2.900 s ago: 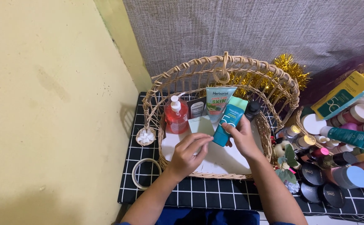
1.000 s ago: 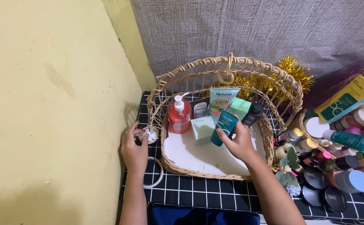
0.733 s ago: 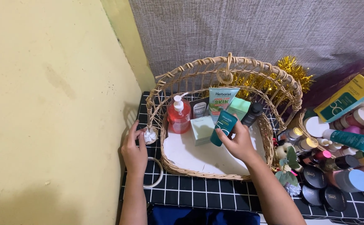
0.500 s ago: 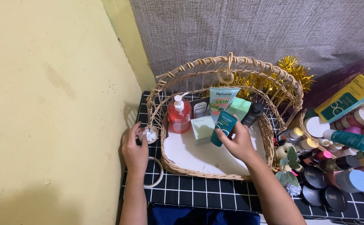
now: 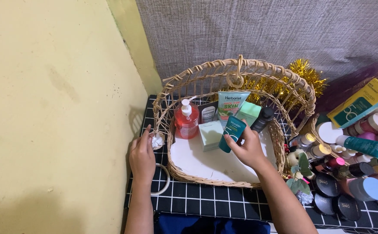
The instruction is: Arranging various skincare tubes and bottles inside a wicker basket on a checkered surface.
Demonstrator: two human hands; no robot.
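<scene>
— Hands first: what has each got?

— Right hand (image 5: 248, 148) grips a teal tube (image 5: 231, 132), standing it inside the wicker basket (image 5: 223, 180) at the worktop's left end. Left hand (image 5: 142, 157), loosely curled, pinches a small clear cup (image 5: 157, 141) of white bits just outside the basket's left rim.

— How would the tube handle?

— Light, soft-walled and a little slick, I judge; best held mid-body.

— Counts?

— In the basket: one red pump bottle (image 5: 186, 122), one pale green box (image 5: 210, 135), two upright tubes.
</scene>
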